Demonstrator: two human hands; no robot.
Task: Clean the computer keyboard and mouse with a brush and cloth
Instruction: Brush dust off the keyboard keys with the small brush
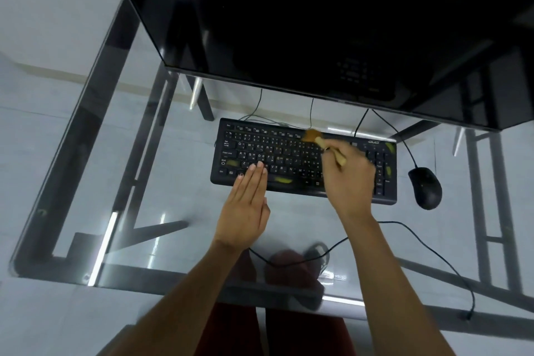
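A black keyboard [277, 153] lies on the glass desk [86, 182], with a few yellowish scraps on its keys. My right hand [349, 179] grips a small wooden brush [313, 136] whose tan bristles touch the top key row near the middle. My left hand [245, 205] lies flat, fingers together, its fingertips resting on the keyboard's lower left keys. A black mouse [425, 187] sits to the right of the keyboard, apart from both hands. No cloth is in view.
A large black monitor [318, 23] overhangs the back of the desk. Thin black cables [419, 237] run behind the keyboard and loop across the glass at the front right. My legs and a shoe show through the glass.
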